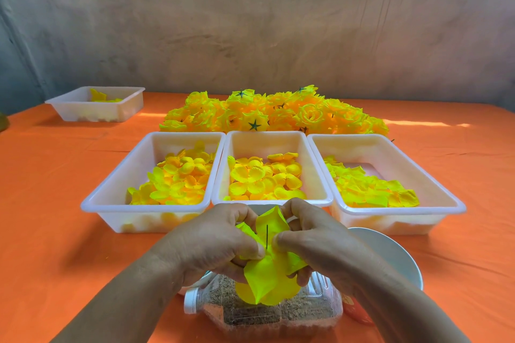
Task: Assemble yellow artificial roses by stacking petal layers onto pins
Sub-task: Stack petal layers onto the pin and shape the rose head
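Near the front edge of the table, both hands meet above a clear plastic bottle. The left hand and the right hand each pinch the yellow petal layers between thumb and curled fingers. Their thumbs nearly touch on either side of a thin dark pin, which stands upright through the middle of the petals.

The bottle lies on its side just under the hands, its white cap pointing left, and it holds a brown grainy filling. No label on it can be read. A white bowl sits just right of the hands, partly behind the right forearm. A red item shows below that forearm, too hidden for any print to be made out.

Beyond the hands three white trays stand side by side, rims touching: the left tray, the middle tray and the right tray, each holding loose yellow petals. Behind them is a heap of finished yellow roses, some turned to show green star-shaped bases. A fourth tray with a few petals stands towards the far left corner, well apart.
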`<state>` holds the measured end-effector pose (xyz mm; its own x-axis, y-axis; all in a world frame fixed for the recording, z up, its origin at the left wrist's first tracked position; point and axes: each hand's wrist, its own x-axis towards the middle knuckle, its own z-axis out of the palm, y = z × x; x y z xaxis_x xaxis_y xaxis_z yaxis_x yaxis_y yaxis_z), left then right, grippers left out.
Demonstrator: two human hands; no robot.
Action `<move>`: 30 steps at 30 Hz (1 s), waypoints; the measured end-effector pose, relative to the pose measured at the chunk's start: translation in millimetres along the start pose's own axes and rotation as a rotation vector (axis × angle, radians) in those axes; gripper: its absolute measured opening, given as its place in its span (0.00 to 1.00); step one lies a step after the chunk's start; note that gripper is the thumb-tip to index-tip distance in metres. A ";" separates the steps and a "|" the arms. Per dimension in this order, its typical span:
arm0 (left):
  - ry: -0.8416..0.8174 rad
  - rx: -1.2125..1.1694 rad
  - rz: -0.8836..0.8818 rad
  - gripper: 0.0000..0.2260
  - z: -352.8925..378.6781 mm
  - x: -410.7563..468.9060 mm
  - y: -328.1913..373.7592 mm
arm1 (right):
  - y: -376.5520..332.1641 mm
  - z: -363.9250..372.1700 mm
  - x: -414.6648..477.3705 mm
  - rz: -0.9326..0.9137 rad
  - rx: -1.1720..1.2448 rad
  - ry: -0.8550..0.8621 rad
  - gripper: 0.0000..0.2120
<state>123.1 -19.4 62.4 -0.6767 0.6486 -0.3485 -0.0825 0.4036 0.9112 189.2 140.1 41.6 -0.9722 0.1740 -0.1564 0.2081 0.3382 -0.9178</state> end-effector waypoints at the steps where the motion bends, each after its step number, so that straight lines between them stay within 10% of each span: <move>1: 0.006 0.003 0.005 0.10 0.5 -0.1 -0.6 | -0.1 0.5 0.8 0.002 -0.001 -0.002 0.11; 21: 0.053 0.033 -0.019 0.13 1.5 8.3 -18.6 | 3.1 2.2 7.5 0.123 -0.035 -0.052 0.13; 30: 0.030 0.252 -0.065 0.19 -19.8 1.7 -10.5 | -3.6 -20.4 2.0 0.056 -0.450 0.047 0.21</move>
<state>108.4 -35.2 56.6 -0.6980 0.5981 -0.3939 0.0559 0.5939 0.8026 188.6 158.1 52.0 -0.9545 0.2417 -0.1745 0.2957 0.6933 -0.6571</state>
